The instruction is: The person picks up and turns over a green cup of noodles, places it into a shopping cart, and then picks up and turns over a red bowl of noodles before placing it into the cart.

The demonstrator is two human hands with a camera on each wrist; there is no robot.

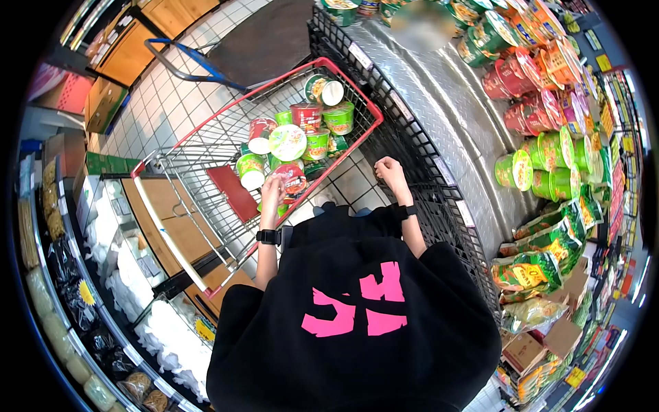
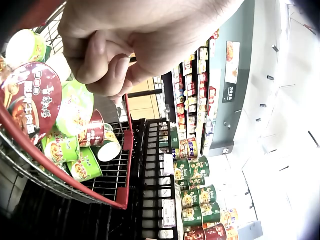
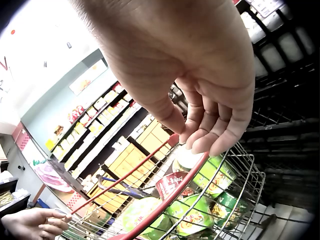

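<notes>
My left hand (image 1: 273, 191) hangs over the near side of the shopping cart (image 1: 326, 63), beside a red instant noodle cup (image 1: 295, 181). Its fingers are loosely curled with nothing in them, as the left wrist view shows. Just outside the cart's right side is my right hand (image 1: 392, 175), its fingers bent and holding nothing; in the right wrist view the fingertips (image 3: 215, 147) overlap the red rim. Inside the cart lie several green and red noodle cups, among them a green-lidded one (image 1: 287, 142) on top and a white-bottomed one (image 1: 332, 93) near the far end.
A metal display platform (image 1: 439, 103) behind a black wire rack (image 1: 429, 161) runs along the right. Green noodle cups (image 1: 549, 161) and red ones (image 1: 532, 113) stand there. A flat trolley with a blue handle (image 1: 185, 75) is beyond the cart; shelves of bagged goods (image 1: 68, 295) line the left.
</notes>
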